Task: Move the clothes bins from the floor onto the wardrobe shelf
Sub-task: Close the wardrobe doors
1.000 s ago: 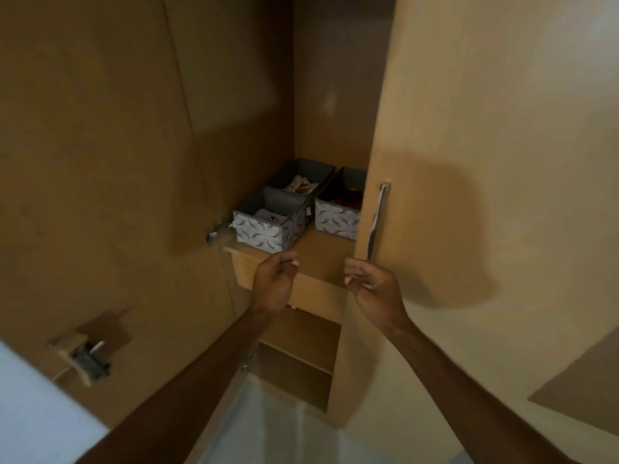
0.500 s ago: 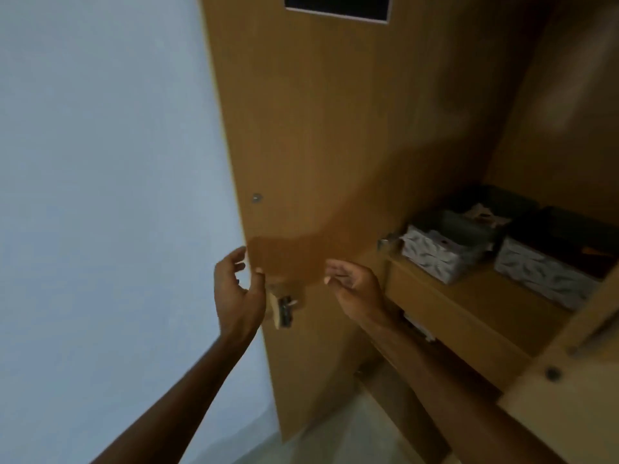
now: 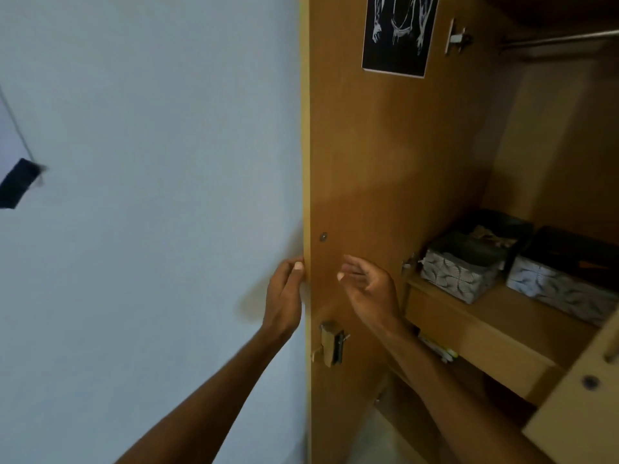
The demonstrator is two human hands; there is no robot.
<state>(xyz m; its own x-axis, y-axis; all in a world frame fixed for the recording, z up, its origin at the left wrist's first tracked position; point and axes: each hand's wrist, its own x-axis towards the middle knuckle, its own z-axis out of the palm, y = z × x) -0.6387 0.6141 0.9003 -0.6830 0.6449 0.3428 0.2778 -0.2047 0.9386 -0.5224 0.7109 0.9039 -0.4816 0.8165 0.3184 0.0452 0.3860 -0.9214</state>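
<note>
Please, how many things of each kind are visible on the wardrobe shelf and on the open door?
Patterned bins: 2
Dark bin behind: 1
Black poster on door: 1
Door latch: 1
Total: 5

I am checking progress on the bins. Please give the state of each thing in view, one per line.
Left wardrobe door: open.
Left hand: fingers on door edge.
Right hand: open, empty.
Near bin: on the shelf.
Right bin: on the shelf.
</note>
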